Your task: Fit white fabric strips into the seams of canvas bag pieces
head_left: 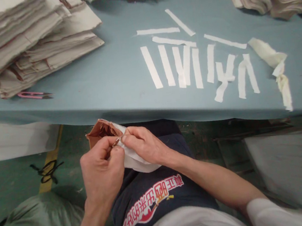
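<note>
White-and-brown piece (135, 161) held above the dark apron (161, 196), near the blue table's (104, 91) edge; left hand (102, 166) and right hand (145, 146) both pinch its rim (detail between them too small to tell). Judged risk: uneven pulling could crease or tear it.

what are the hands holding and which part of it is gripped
A brown-and-white fabric piece: the left hand and right hand pinch it near where brown meets white; the fingers partly hide the exact spot.
</note>
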The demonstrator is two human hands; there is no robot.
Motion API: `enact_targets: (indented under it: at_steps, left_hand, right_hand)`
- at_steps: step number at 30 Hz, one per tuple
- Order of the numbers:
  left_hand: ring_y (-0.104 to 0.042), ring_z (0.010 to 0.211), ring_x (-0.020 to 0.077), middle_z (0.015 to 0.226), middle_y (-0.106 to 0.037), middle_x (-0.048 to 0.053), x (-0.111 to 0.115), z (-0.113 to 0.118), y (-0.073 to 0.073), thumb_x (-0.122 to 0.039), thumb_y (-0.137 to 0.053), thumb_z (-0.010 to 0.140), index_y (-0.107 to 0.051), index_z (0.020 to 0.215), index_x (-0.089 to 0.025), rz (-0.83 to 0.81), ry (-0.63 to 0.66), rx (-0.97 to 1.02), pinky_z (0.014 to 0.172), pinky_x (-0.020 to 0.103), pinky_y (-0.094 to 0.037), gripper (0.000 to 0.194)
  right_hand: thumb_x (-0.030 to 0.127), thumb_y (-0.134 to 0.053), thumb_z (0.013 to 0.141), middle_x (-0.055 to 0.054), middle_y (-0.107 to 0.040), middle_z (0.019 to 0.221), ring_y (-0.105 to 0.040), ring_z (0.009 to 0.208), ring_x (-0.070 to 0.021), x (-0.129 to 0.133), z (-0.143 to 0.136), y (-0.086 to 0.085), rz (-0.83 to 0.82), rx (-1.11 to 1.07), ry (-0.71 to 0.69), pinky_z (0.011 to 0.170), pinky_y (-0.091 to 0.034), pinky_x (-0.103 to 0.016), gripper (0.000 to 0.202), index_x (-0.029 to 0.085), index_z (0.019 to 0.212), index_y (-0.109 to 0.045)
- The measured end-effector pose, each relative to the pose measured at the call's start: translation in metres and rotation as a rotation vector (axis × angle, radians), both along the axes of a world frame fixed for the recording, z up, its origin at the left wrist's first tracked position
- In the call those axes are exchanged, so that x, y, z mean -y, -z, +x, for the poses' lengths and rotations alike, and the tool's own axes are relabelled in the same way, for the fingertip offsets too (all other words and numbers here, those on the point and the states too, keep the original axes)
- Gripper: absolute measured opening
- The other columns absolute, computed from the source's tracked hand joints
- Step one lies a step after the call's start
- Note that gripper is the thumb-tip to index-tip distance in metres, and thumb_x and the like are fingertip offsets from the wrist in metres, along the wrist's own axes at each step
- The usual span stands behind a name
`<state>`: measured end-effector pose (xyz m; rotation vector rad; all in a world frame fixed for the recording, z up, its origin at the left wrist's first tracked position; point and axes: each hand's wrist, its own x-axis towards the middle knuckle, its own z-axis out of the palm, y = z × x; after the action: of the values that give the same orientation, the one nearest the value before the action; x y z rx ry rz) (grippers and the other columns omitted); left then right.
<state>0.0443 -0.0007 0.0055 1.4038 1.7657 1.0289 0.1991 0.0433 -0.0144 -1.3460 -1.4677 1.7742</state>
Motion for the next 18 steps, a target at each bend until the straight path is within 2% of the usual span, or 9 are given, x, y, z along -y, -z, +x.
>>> enact_targets:
  at_steps: [5, 10, 13, 15, 17, 18]
  left_hand:
    - [-0.049, 0.049, 0.0132, 0.055, -0.060, -0.006, -0.007, 0.008, 0.001, -0.028, -0.058, 0.080, -0.074, 0.067, -0.023, 0.045, 0.000, 0.016, 0.049, 0.025, -0.036, 0.021]
    - [-0.049, 0.051, 0.0145, 0.058, -0.063, -0.003, -0.016, -0.012, -0.008, -0.032, -0.061, 0.078, -0.076, 0.065, -0.022, -0.044, 0.113, 0.098, 0.049, 0.025, -0.036, 0.023]
    - [-0.055, 0.052, 0.0154, 0.063, -0.072, -0.001, -0.021, -0.026, -0.023, -0.033, -0.064, 0.079, -0.084, 0.073, -0.020, -0.082, 0.190, 0.124, 0.049, 0.024, -0.039, 0.024]
    - [-0.059, 0.053, 0.0164, 0.067, -0.078, 0.001, -0.025, -0.031, -0.038, -0.034, -0.066, 0.083, -0.089, 0.080, -0.021, -0.076, 0.272, 0.114, 0.050, 0.023, -0.041, 0.026]
    - [-0.064, 0.053, 0.0177, 0.069, -0.080, 0.002, -0.029, -0.031, -0.053, -0.034, -0.066, 0.087, -0.090, 0.082, -0.022, -0.042, 0.387, 0.099, 0.049, 0.023, -0.045, 0.027]
    - [-0.066, 0.053, 0.0184, 0.069, -0.081, 0.003, -0.031, -0.030, -0.061, -0.033, -0.066, 0.088, -0.090, 0.080, -0.023, -0.018, 0.442, 0.092, 0.048, 0.023, -0.047, 0.027]
  right_hand:
    - [0.039, -0.056, 0.096, 0.005, -0.048, 0.070, -0.045, 0.069, -0.0137, 0.003, -0.008, 0.002, 0.080, 0.026, 0.063, 0.064, -0.032, -0.028, 0.031, 0.024, 0.073, -0.044]
    - [0.034, -0.053, 0.100, 0.005, -0.048, 0.068, -0.044, 0.065, -0.0137, -0.002, -0.001, -0.003, 0.240, 0.100, -0.020, 0.063, -0.028, -0.030, 0.032, 0.024, 0.072, -0.043]
    - [0.039, -0.053, 0.103, 0.006, -0.050, 0.067, -0.045, 0.062, -0.0138, -0.009, 0.013, -0.010, 0.364, 0.116, 0.009, 0.062, -0.030, -0.031, 0.030, 0.025, 0.076, -0.048]
    - [0.045, -0.057, 0.103, 0.004, -0.059, 0.071, -0.052, 0.065, -0.0154, -0.015, 0.024, -0.022, 0.503, 0.064, 0.097, 0.065, -0.039, -0.031, 0.027, 0.025, 0.085, -0.056]
    - [0.048, -0.064, 0.102, -0.003, -0.075, 0.090, -0.066, 0.083, -0.0198, -0.024, 0.033, -0.038, 0.705, -0.021, 0.074, 0.083, -0.053, -0.035, 0.025, 0.024, 0.098, -0.063]
    - [0.049, -0.067, 0.101, -0.007, -0.079, 0.104, -0.070, 0.096, -0.0222, -0.029, 0.037, -0.046, 0.805, -0.052, -0.007, 0.096, -0.054, -0.039, 0.025, 0.023, 0.105, -0.066]
